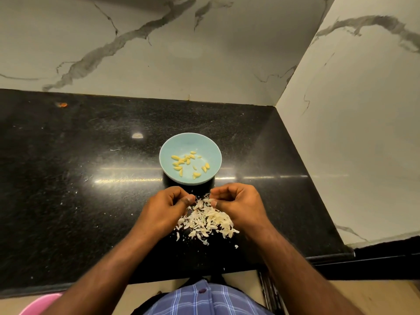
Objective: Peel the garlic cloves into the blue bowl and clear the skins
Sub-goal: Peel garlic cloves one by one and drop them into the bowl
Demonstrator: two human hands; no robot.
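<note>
Peeled cloves (pixel 186 163) are gathered in the bowl (pixel 211 146); skins (pixel 208 220) are heaped just before it. Both curled hands, left (pixel 167 206) and right (pixel 236 204), are held over the skins, seemingly for peeling; whether anything is pinched cannot be told.

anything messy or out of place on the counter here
Yes. Garlic skins lie heaped on the black counter between the hands, with stray flecks scattered around. An orange scrap sits far left by the wall.
</note>
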